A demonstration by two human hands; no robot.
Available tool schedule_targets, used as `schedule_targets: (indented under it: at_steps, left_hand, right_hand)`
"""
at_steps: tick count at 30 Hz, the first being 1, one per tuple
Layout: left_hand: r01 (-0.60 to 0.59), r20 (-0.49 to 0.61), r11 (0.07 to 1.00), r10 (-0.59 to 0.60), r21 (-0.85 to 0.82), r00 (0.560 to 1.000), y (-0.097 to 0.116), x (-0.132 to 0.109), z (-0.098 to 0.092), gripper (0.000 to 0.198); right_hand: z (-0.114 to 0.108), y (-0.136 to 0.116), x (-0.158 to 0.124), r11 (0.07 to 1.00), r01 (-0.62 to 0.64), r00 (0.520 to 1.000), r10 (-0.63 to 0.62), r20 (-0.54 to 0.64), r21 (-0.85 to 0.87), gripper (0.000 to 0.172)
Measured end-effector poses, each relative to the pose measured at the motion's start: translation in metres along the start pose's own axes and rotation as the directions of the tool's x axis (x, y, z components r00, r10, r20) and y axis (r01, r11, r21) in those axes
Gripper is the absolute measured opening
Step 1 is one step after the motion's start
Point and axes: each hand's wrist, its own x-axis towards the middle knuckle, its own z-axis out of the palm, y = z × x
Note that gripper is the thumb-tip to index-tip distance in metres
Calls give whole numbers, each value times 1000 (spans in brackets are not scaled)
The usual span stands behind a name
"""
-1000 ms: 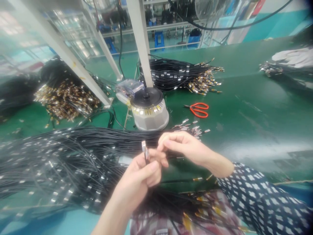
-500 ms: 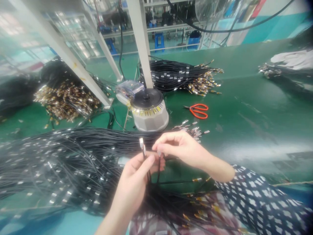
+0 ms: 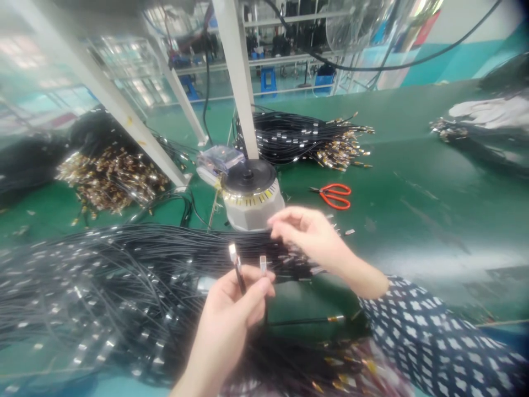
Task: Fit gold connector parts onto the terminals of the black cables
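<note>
My left hand (image 3: 235, 309) is closed around black cables (image 3: 239, 278). One silver plug (image 3: 232, 253) stands up above its fingers, and another plug (image 3: 263, 263) pokes out by the thumb and fingertip. My right hand (image 3: 308, 234) hovers apart from it, at the front right side of a round tape dispenser (image 3: 252, 209). Its fingers are loosely bent, with a small gap at the tips and nothing visible between them. The dispenser has a black top disc and short yellow strips around its rim. Behind and below my right hand lie the silver plug ends of a cable bundle (image 3: 198, 240).
Red-handled scissors (image 3: 336, 196) lie right of the dispenser on the green table (image 3: 413, 220). Bundles of black cables with gold-coloured ends rest behind (image 3: 306, 138) and at the left (image 3: 115, 176). White frame posts (image 3: 237, 77) rise from the table. White cloth (image 3: 491, 113) lies far right.
My right hand has let go of the cable end at my left hand and moved up toward the dispenser. My left hand has dropped slightly and still holds the cables.
</note>
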Motion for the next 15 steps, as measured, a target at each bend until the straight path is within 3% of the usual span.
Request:
schedule_targets:
  at_steps: [2, 4, 9, 15]
  left_hand:
    - [6, -13, 1000, -6, -15, 1000, 0, 0, 0, 23]
    - [18, -11, 1000, -18, -23, 1000, 0, 1, 1, 24]
    - [33, 3, 998, -33, -44, 999, 0, 4, 1, 26]
    - [40, 15, 998, -39, -58, 999, -1, 3, 0, 25]
  right_hand:
    - [-7, -2, 15, 994, 62, 973, -80, -215, -88, 13]
    - [-12, -3, 29, 991, 60, 954, -92, -286, -120, 16]
    - [-7, -1, 50, 993, 26, 973, -51, -225, -114, 27]
    - [2, -10, 50, 991, 82, 970, -103, -220, -104, 19]
